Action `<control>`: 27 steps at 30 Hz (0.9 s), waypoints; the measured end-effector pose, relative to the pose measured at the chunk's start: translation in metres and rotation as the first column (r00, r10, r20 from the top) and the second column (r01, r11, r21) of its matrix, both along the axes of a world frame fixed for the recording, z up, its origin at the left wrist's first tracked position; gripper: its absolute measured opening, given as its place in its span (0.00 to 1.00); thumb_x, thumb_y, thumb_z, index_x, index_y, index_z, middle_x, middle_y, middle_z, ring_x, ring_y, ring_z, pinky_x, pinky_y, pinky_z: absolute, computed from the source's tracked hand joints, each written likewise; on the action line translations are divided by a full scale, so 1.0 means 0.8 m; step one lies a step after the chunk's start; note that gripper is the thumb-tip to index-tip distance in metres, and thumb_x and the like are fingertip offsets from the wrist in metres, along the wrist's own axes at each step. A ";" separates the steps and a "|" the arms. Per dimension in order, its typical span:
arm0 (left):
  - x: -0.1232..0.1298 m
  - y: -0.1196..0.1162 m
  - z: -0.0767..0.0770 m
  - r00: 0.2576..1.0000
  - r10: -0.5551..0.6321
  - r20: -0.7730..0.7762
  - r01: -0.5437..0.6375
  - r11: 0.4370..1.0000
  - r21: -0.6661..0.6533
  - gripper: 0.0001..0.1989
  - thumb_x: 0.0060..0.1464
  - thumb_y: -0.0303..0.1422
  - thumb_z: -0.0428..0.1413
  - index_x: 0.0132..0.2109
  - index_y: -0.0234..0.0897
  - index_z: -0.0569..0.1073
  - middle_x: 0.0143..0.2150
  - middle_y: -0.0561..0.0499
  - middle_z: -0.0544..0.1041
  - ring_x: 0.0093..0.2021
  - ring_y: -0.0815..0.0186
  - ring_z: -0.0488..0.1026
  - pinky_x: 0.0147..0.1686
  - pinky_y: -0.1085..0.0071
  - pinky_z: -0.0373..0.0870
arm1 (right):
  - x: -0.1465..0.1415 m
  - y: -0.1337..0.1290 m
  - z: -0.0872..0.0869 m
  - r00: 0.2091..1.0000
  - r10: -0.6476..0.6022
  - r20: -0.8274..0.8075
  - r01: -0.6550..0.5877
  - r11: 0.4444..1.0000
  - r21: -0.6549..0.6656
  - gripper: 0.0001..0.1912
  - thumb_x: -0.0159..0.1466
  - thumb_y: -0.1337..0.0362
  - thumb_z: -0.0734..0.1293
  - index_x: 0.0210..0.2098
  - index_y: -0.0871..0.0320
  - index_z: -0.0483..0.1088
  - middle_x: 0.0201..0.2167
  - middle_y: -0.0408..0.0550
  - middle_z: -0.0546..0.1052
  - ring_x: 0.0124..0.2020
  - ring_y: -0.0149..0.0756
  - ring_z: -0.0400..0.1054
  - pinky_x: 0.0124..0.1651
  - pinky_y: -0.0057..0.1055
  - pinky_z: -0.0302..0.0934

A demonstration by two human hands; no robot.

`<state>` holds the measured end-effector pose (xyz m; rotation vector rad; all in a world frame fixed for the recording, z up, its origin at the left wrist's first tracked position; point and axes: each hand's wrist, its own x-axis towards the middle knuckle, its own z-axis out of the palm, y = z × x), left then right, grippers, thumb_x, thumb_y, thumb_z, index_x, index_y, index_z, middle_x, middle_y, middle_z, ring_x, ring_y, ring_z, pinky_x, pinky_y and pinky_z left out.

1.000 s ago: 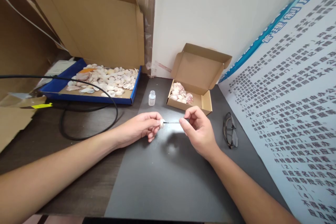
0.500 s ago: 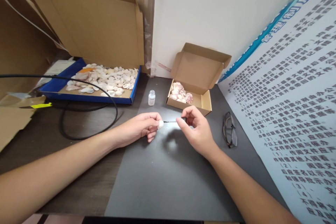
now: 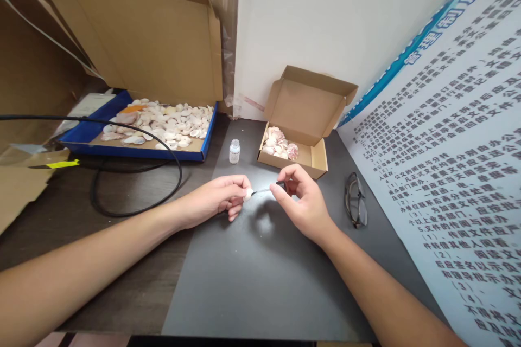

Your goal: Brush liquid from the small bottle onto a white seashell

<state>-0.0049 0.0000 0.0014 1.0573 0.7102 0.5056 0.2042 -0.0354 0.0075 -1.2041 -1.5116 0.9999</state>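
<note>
Between the thumb and fingers of my left hand (image 3: 222, 195) is a small whitish shell (image 3: 248, 194). My right hand (image 3: 303, 200) pinches a small brush (image 3: 264, 191) by its black cap end, which the fingers partly hide. The brush's thin stem points left, and its dark tip is at the shell, touching or very close to it. Behind the hands stands a small uncapped glass bottle (image 3: 234, 153) with a pale label, upright on the dark grey mat (image 3: 244, 282).
A blue-sided tray box (image 3: 138, 150) full of pale shells is at back left. Farther right, an open cardboard box (image 3: 319, 158) holds pinkish shells. Eyeglasses (image 3: 355, 200) lie to the right. A black cable (image 3: 179, 173) loops at left, and a printed poster (image 3: 456, 135) leans at right.
The brush has tilted slightly, its right end rising a little and its tip dipping at the shell. The right fingers shifted slightly left. My left hand still grips the shell.
</note>
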 end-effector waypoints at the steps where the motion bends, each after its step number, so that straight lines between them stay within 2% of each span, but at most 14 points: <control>1: 0.000 0.000 0.000 1.000 0.000 -0.003 0.000 1.000 0.004 0.11 0.53 0.37 0.60 0.32 0.36 0.67 0.24 0.58 0.61 0.24 0.72 0.59 0.26 0.73 0.61 | 0.000 0.000 0.000 1.000 -0.010 0.015 0.010 1.000 0.006 0.10 0.61 0.60 0.69 0.35 0.54 0.62 0.24 0.36 0.62 0.23 0.27 0.55 0.26 0.27 0.52; 5: 0.001 0.000 0.000 1.000 -0.006 -0.012 0.006 1.000 0.016 0.11 0.53 0.38 0.59 0.32 0.36 0.67 0.24 0.57 0.62 0.24 0.72 0.59 0.27 0.73 0.62 | 0.000 0.001 0.001 0.995 0.010 -0.099 -0.012 1.000 -0.022 0.11 0.62 0.58 0.68 0.35 0.54 0.61 0.24 0.36 0.62 0.21 0.27 0.55 0.25 0.27 0.52; 10: 0.001 0.000 0.000 1.000 -0.001 -0.016 0.001 1.000 0.024 0.10 0.53 0.37 0.59 0.32 0.36 0.67 0.25 0.57 0.62 0.24 0.72 0.59 0.27 0.73 0.62 | -0.001 0.001 0.002 0.999 -0.031 0.022 0.030 0.999 0.018 0.10 0.60 0.60 0.69 0.34 0.55 0.62 0.24 0.37 0.63 0.22 0.27 0.55 0.26 0.27 0.52; 14: 0.001 -0.001 0.001 1.000 -0.009 -0.020 0.010 0.999 0.031 0.10 0.53 0.37 0.59 0.32 0.36 0.67 0.25 0.57 0.62 0.24 0.71 0.60 0.27 0.72 0.63 | -0.001 0.001 0.003 0.996 0.009 -0.092 -0.010 1.000 -0.015 0.10 0.61 0.59 0.68 0.35 0.54 0.62 0.23 0.36 0.62 0.21 0.27 0.55 0.25 0.27 0.52; 19: 0.002 -0.002 0.003 0.999 0.002 -0.038 -0.001 0.999 0.039 0.09 0.52 0.36 0.59 0.32 0.37 0.67 0.24 0.58 0.62 0.24 0.71 0.59 0.27 0.72 0.62 | -0.002 0.000 0.002 0.999 -0.031 0.021 0.031 0.999 0.020 0.10 0.60 0.60 0.69 0.34 0.54 0.63 0.24 0.37 0.63 0.23 0.27 0.55 0.26 0.27 0.52; 23: 0.002 -0.002 0.003 0.999 0.001 -0.046 0.001 0.999 0.049 0.09 0.52 0.36 0.58 0.32 0.37 0.67 0.23 0.58 0.62 0.24 0.71 0.60 0.27 0.72 0.63 | -0.002 0.000 0.002 0.997 -0.007 -0.072 0.006 1.000 -0.014 0.11 0.61 0.58 0.69 0.35 0.54 0.62 0.23 0.36 0.62 0.21 0.27 0.55 0.25 0.27 0.53; 27: 0.002 -0.001 0.002 0.999 0.004 -0.040 -0.002 0.999 0.041 0.10 0.52 0.37 0.59 0.33 0.37 0.67 0.24 0.58 0.62 0.23 0.72 0.60 0.26 0.73 0.63 | -0.002 -0.001 0.003 0.998 -0.043 0.043 0.042 0.999 0.030 0.10 0.60 0.60 0.69 0.33 0.54 0.63 0.24 0.37 0.63 0.22 0.27 0.54 0.25 0.27 0.52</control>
